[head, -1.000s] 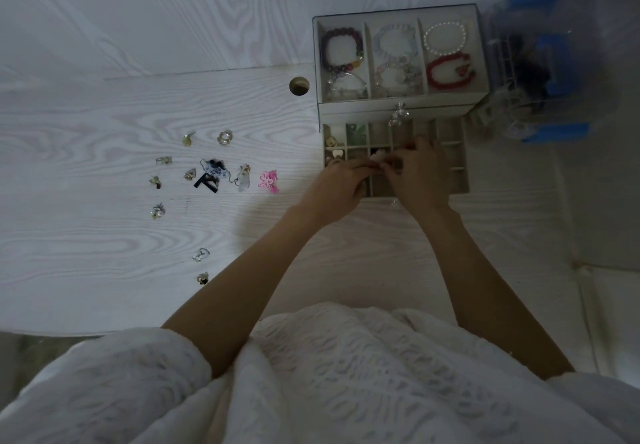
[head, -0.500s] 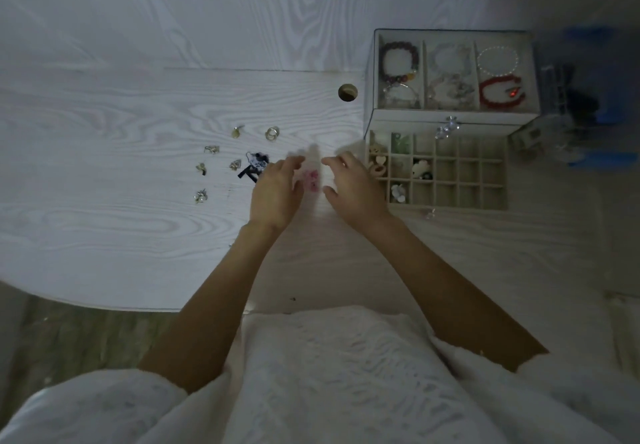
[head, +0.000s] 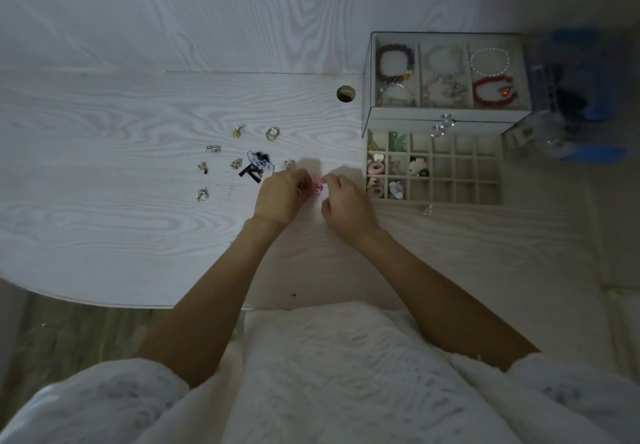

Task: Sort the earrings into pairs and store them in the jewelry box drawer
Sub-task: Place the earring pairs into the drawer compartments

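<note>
- Pinching a small pink earring [head: 317, 185] between us, our left hand [head: 281, 197] and right hand [head: 346, 206] meet over the worktop [head: 104, 229], just left of the jewelry box drawer [head: 434, 168]; both sets of fingertips are curled in on the pink piece, though how much of it each hand grips we cannot tell.
- We see the drawer pulled out in front of the jewelry box [head: 446, 74], its grid of small cells facing up; the cells nearest our hands hold earrings already stored, among them a pink ring-shaped one [head: 375, 167] and a pale flower [head: 396, 189].
- Left of the drawer, beyond our left hand, loose earrings lie scattered on the worktop: a black-and-white bow piece [head: 258, 166], a silver hoop [head: 272, 133], and several small gold-toned ones such as the one farthest from the drawer [head: 202, 195].
- Behind the drawer, the box's clear top shows bracelets: a dark beaded one [head: 394, 64], a white pearl one [head: 489, 61] and a red one [head: 493, 92].
- A round cable hole [head: 346, 93] sits in the worktop just left of the box.
- We can read no brand, label or writing anywhere.
</note>
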